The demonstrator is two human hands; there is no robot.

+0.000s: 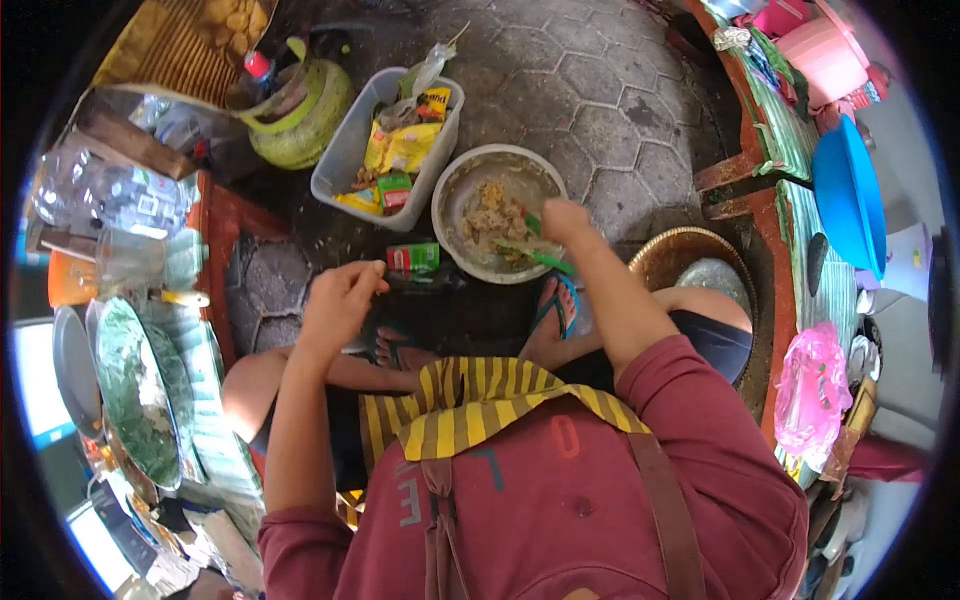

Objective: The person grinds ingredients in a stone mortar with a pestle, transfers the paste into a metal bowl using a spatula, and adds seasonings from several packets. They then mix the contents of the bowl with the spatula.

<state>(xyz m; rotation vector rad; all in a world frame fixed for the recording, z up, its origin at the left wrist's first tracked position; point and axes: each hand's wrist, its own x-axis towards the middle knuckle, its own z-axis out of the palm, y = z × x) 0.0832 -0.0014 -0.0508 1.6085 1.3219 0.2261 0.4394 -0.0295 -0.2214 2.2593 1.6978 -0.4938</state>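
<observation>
My right hand (567,221) is closed in a fist over the right rim of a round metal bowl (450,205). It grips a green utensil (533,224) whose working end is lost in the lumpy, pale brown mixture (490,212) in the bowl. A second, lighter green utensil (548,261) leans across the bowl's near rim. My left hand (338,305) hovers left of the bowl, its fingers curled together with nothing visible in them. Just beyond its fingertips, a dark bottle with a green and red label (413,259) lies on the floor.
Behind the bowl stands a clear plastic tub (335,160) with yellow packets (400,150). A green gas cylinder (310,115) is farther left. To the right are a brass-coloured basin (665,250) and a low bench holding a blue basin (845,195). A green plate (130,365) rests on the left bench.
</observation>
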